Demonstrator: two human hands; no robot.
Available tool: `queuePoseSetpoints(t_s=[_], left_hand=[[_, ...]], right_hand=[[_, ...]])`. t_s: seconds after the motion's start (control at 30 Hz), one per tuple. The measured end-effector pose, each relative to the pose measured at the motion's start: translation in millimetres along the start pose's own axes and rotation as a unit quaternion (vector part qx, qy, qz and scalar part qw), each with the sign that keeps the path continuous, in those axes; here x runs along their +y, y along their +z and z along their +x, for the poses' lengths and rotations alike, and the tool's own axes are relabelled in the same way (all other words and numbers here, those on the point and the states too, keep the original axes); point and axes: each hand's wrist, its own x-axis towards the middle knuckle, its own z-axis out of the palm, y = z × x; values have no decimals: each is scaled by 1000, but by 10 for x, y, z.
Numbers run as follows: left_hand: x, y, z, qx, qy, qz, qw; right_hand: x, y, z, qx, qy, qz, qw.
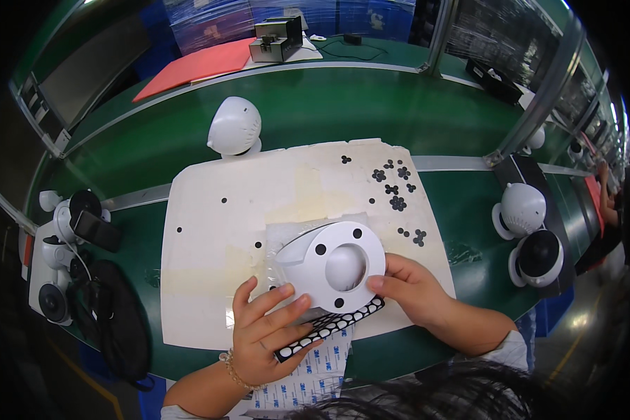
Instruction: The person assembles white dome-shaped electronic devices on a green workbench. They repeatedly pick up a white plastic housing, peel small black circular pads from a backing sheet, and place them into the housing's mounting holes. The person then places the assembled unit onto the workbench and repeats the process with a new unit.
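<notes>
A white camera housing point(302, 281) is tilted so its flat ring-shaped base faces me, with three round black pads set around the central hole. My right hand point(416, 290) pinches the base's right edge between thumb and fingers. Below it, my left hand point(269, 336) grips a black strip with rows of white round holes point(329, 326), its fingers spread close to the housing's lower left edge. White backing paper with blue print point(308, 381) hangs beneath the left hand. A translucent padded sheet point(278, 236) lies under the housing.
Loose black round pads point(397, 203) lie in clusters on the white board point(203, 294). White cameras stand behind it point(234, 129) and at right point(523, 210). At left are more cameras point(54, 252) and a black bag point(121, 315). Metal posts point(542, 91) frame the green bench.
</notes>
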Motion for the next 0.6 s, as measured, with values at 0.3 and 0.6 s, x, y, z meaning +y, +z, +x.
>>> queuePoseSetpoints(t_s=[0.3,0.6], left_hand=[[-53,17,5,-81,67,-143,984],[-38,178,33,-97,139,-99,980]], right_hand=[[-433,-723,724,156,-223,-20,962],[-376,-1828,1706,330,-113,-799,490]])
